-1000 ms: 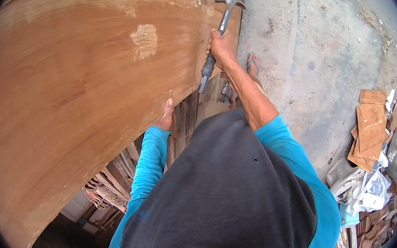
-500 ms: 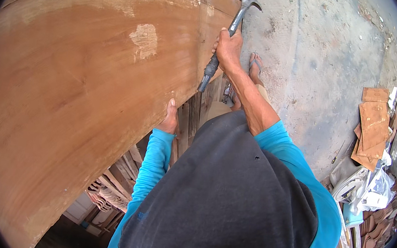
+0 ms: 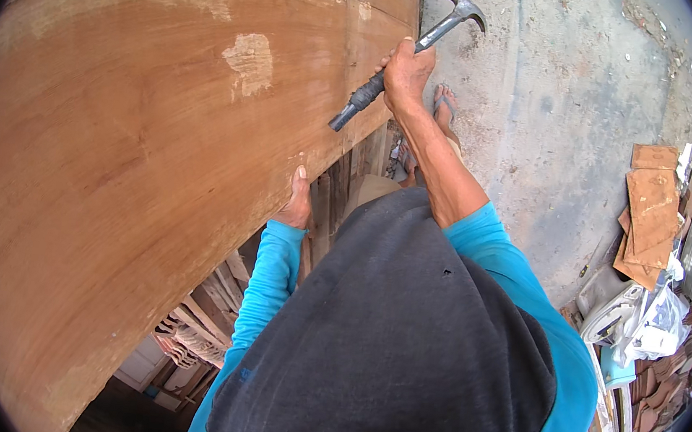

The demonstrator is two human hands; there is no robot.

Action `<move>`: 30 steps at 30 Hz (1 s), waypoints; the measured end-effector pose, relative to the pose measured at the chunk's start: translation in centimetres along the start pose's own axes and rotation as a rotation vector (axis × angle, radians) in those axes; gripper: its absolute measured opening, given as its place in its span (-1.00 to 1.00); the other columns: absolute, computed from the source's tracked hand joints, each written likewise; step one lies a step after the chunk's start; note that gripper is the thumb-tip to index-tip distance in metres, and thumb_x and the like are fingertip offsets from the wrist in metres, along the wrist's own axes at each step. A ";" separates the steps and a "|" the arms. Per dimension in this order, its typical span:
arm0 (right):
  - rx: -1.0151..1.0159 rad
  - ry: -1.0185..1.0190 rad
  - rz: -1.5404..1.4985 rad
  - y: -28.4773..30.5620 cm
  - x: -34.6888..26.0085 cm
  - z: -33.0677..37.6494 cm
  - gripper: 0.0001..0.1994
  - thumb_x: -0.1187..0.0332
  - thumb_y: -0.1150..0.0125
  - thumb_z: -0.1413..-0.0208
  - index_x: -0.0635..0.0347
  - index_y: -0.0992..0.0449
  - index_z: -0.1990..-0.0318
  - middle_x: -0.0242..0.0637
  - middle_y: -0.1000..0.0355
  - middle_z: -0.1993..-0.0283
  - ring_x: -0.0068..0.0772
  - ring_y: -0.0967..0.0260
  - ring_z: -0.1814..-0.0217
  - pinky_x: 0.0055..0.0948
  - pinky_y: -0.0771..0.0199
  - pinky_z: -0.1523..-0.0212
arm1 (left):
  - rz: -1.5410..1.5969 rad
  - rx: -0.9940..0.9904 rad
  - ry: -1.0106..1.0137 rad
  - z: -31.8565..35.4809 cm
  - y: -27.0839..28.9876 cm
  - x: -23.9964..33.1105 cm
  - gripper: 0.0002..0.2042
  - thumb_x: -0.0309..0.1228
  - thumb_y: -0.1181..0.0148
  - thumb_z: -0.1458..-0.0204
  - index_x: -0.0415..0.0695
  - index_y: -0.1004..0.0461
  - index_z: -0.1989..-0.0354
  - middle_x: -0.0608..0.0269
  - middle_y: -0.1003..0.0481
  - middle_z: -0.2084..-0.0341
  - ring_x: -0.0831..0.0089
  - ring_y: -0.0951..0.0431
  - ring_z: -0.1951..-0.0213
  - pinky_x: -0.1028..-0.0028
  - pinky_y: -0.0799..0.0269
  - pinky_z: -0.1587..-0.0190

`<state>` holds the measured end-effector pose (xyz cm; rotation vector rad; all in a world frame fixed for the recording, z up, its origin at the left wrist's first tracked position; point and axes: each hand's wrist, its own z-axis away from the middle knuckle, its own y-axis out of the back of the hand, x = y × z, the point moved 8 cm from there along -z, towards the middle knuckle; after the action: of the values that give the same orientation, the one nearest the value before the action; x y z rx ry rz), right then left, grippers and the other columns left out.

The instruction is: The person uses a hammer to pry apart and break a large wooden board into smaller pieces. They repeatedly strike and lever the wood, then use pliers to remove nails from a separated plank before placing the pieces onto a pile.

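Grey steel, with a dark sleeve on the handle: a claw hammer (image 3: 438,34) is held by the right hand (image 3: 408,71) at the far right corner of a brown wooden panel (image 3: 143,136). Its fingers (image 3: 383,62) are wrapped around the shaft, roughly midway, so the weight is probably balanced there; a full swing would likely call for a lower hold. Head projects past the panel edge above the concrete floor (image 3: 532,134), butt end hangs over the wood. Contact between hammer and panel cannot be confirmed from this angle.

Panel's near edge is gripped by the left hand (image 3: 298,202): thumb laid on top, remaining fingers hidden beneath, so how tightly they are closed cannot be told. Wood seems to be steadied this way, or the body braced against it.

Hammer look: striking face is pointed away to the upper left, claw is curved to the right. Metal appears worn and dull. Lower handle is bulged by a dark wrapping, with a bare tube-like end left exposed.

Panel is scuffed, marked by a pale bare patch (image 3: 249,64) and crossed by a seam near the far side. Loose timber (image 3: 205,315) is seen below its edge.
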<state>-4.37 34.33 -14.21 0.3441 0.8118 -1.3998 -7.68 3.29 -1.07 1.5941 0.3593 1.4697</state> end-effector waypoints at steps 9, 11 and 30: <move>-0.086 -0.117 -0.074 1.9 2.2 -0.9 -0.81 0.33 -0.07 -0.26 0.25 -0.28 0.15 -0.33 -0.32 0.46 -0.51 -0.30 0.59 -0.40 -0.40 0.63 | -0.092 -0.002 -0.002 -0.2 -0.1 2.3 -0.62 -0.39 -0.23 -0.25 -0.30 -0.45 -0.19 0.05 -0.53 -0.11 0.20 -0.51 -0.11 0.24 -0.37 -0.23; -0.161 -0.163 -0.129 3.0 2.0 -3.8 -0.82 0.33 -0.10 -0.26 0.24 -0.30 0.17 -0.35 -0.32 0.46 -0.52 -0.30 0.59 -0.41 -0.41 0.62 | -0.090 -0.036 -0.020 0.0 -0.2 1.8 -0.61 -0.39 -0.23 -0.25 -0.30 -0.44 -0.20 0.04 -0.51 -0.13 0.20 -0.51 -0.12 0.24 -0.37 -0.23; -0.580 0.021 0.885 4.0 -4.4 -17.7 -0.72 0.14 -0.25 -0.18 0.18 -0.45 0.35 -0.50 -0.20 0.61 -0.61 -0.15 0.67 -0.48 -0.18 0.67 | -0.082 -0.096 0.099 0.9 -0.4 -1.1 -0.51 -0.24 -0.24 -0.25 -0.27 -0.39 -0.26 -0.06 -0.42 -0.24 0.10 -0.41 -0.24 0.15 -0.23 -0.34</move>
<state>-5.68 49.84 -24.45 0.2156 0.8861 -0.3131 -7.02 2.37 -2.00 1.4187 0.4000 1.4842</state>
